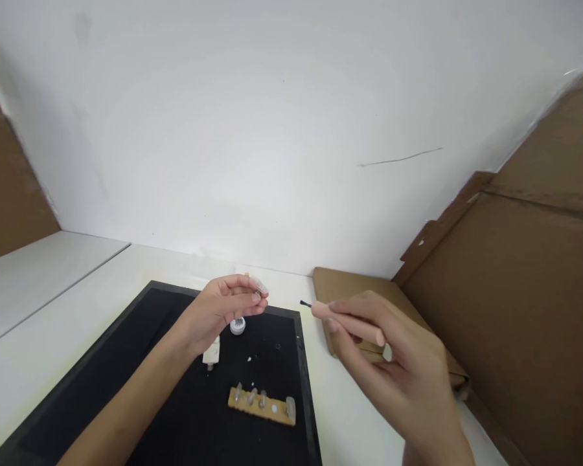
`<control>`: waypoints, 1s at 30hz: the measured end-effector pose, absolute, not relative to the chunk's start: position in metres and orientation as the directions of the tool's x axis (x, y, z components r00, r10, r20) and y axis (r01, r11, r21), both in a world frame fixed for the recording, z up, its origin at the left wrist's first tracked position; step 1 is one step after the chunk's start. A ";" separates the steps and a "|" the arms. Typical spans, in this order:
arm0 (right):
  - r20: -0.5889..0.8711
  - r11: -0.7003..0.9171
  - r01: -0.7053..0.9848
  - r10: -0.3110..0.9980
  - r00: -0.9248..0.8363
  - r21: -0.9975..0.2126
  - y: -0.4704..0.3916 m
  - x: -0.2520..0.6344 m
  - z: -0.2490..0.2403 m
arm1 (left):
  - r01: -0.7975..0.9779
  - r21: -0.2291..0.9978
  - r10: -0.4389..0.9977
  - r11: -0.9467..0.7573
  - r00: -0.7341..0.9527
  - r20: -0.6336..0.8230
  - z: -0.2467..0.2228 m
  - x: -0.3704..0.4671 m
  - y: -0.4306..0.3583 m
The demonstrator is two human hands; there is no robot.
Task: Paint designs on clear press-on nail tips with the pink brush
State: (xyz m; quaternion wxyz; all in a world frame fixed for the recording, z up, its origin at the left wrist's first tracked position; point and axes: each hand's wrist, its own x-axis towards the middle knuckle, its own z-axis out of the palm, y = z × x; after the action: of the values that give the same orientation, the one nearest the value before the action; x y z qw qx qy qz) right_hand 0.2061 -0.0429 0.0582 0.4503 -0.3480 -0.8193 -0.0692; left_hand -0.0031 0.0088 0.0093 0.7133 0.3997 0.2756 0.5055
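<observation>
Between the thumb and fingers of my left hand [233, 299] is a small clear false nail [259, 285], raised over the far edge of the black mat. My right hand [393, 362] grips a small brush [350, 321] by its thick pink handle. Its dark bristles point left toward the false nail and stay apart from it. Below, a tan strip [262, 406] lies on the mat with several clear false nails standing on it. A round white piece [238, 325] and a cream-coloured piece [211, 353], partly covered by my left hand, lie near my left wrist.
The black mat [184, 414] with a dark rim rests on a white table [354, 414]. A flat cardboard box [364, 281] lies behind my right hand. A white wall [252, 142] rises at the back, with cardboard panels [525, 278] at both sides. White specks dot the mat.
</observation>
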 end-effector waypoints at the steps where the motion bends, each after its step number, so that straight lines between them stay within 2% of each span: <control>1: 0.799 0.745 0.637 0.499 -0.336 -0.198 -0.043 0.210 0.059 | -0.487 0.855 0.935 0.180 0.355 0.005 0.007 0.000 0.009; 7: 0.862 0.646 0.722 0.487 -0.142 -0.246 -0.047 0.235 0.064 | -0.412 0.887 0.917 0.210 0.398 -0.032 -0.009 0.023 0.003; 16: 0.892 0.613 0.714 0.452 0.032 -0.337 -0.070 0.266 0.069 | -0.218 0.968 0.918 0.125 0.395 -0.029 -0.047 0.064 -0.015; 22: 0.822 0.558 0.619 0.490 0.291 -0.552 -0.082 0.288 0.069 | 0.000 0.999 0.957 -0.053 0.285 0.051 -0.083 0.073 -0.023; 26: 0.819 0.559 0.610 0.481 0.312 -0.561 -0.084 0.303 0.068 | 0.191 0.968 0.968 -0.166 0.219 0.123 -0.101 0.071 -0.029; 30: 0.836 0.567 0.627 0.466 0.289 -0.533 -0.081 0.312 0.064 | 0.301 0.923 0.959 -0.238 0.223 0.174 -0.113 0.072 -0.035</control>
State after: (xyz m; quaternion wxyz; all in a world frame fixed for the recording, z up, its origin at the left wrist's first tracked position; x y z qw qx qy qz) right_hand 0.3123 -0.0807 0.0643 0.6574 -0.4610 -0.5929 -0.0613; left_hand 0.0718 -0.0355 -0.1128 0.4011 0.6714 0.4693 0.4099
